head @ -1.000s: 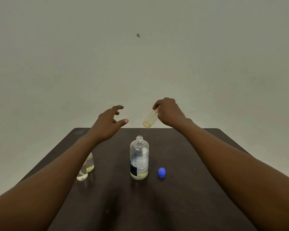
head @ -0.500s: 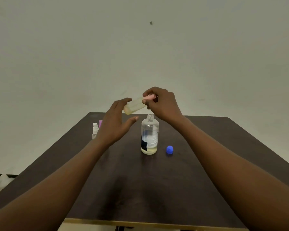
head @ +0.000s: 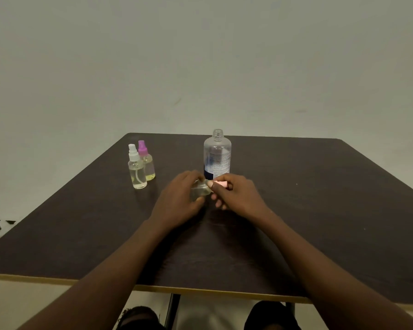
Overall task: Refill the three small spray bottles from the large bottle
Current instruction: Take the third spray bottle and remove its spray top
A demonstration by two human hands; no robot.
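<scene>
Hands are meeting mid-frame above the dark brown table [head: 320,210]: the left hand [head: 179,201] is curling round the small clear plastic spray bottle [head: 200,190], and the right hand [head: 239,196] is pinching its pink spray top [head: 221,184]. Just behind, the large clear uncapped bottle [head: 217,156] is standing upright. Toward the upper left, the white-topped spray bottle [head: 137,172] and the purple-topped spray bottle [head: 148,166] are standing side by side.

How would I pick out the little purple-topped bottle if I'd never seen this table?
Start at the dark table and find the tall large bottle standing open near its far edge. Left of it stands a close pair. Yours is the rear one, the small spray bottle with the purple top, not the white-topped neighbour in front.
</scene>
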